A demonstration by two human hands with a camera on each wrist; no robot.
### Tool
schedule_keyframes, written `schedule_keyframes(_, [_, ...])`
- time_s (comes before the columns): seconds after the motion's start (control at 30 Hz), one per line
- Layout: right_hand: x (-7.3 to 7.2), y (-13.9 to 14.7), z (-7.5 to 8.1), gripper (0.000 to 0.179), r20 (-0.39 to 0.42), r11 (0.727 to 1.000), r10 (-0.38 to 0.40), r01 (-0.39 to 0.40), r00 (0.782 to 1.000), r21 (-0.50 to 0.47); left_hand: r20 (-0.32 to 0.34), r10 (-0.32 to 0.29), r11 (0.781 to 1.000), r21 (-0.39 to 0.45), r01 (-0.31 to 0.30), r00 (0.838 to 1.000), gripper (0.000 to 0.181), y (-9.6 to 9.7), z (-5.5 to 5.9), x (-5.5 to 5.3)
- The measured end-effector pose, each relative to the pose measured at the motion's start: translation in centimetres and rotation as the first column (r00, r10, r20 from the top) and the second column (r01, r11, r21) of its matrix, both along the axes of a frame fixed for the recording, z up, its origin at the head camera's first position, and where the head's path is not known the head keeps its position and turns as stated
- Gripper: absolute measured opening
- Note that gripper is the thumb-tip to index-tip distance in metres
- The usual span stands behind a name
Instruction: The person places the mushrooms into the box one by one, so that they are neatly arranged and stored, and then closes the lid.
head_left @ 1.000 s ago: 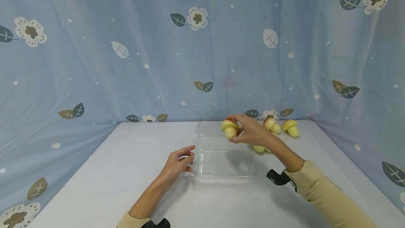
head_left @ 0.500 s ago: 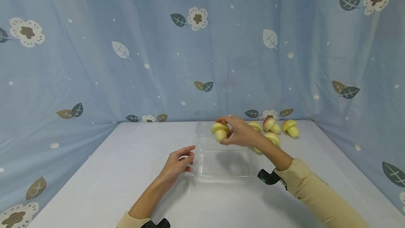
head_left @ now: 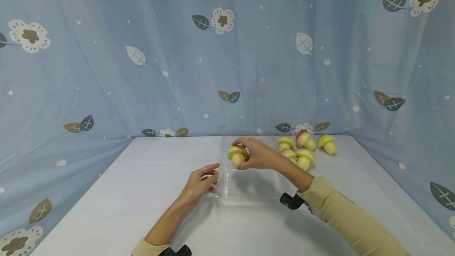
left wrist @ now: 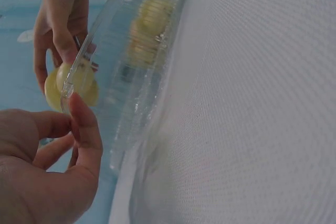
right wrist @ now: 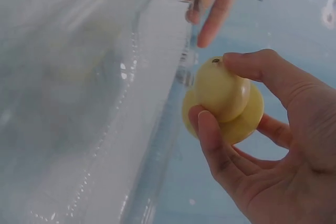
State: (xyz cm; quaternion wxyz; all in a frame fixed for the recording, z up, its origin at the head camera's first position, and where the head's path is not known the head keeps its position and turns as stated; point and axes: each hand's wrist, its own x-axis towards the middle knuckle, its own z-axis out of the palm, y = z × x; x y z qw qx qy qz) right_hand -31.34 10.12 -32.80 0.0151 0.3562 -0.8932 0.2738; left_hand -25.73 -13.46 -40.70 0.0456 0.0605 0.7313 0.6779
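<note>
My right hand [head_left: 259, 154] holds a yellow toy mushroom [head_left: 237, 157] with a reddish patch on its cap, above the left part of a clear plastic container [head_left: 250, 197]. In the right wrist view, thumb and fingers grip the mushroom [right wrist: 223, 90] round its stem and cap. At the container's left side is my left hand [head_left: 200, 183]; the left wrist view has its thumb and fingertips pinching the thin clear rim [left wrist: 68, 88]. That rim partly covers the held mushroom [left wrist: 55, 90] there.
Several similar mushrooms [head_left: 303, 159] lie on the white tablecloth [head_left: 160, 177] right of the container, one [head_left: 327, 144] farther right than the others. A blue patterned curtain [head_left: 256, 62] hangs behind the table.
My right hand has carried the mushroom leftward and slightly down over the container, uncovering more of the mushrooms on the right. My left hand has stayed in place.
</note>
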Motion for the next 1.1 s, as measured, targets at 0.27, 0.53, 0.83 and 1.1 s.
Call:
schedule_keyframes(0.27, [-0.2,-1.3,-0.6,0.064,0.031,0.998,0.01,-0.012,0.999,0.057,-0.003,-0.005,1.0,0.009,0.005,1.0,0.044,0.0,0.1,0.0])
schedule_keyframes(0.53, [-0.3,-2.4,-1.2,0.063,0.049,0.993,-0.014,0.009,0.999,0.116,0.001,-0.011,1.0,0.005,0.011,1.0,0.044,0.0,0.1,0.0])
schedule_keyframes(0.83, [-0.2,-3.0,-1.7,0.063,0.087,0.989,-0.048,0.035,0.995,0.147,-0.005,-0.008,1.0,-0.006,0.008,1.0,0.042,0.0,0.2,0.0])
schedule_keyframes(1.1, [-0.2,-3.3,-1.7,0.063,0.143,0.984,-0.075,0.05,0.987,0.171,0.003,-0.006,1.0,0.0,0.006,1.0,0.042,0.0,0.2,0.0])
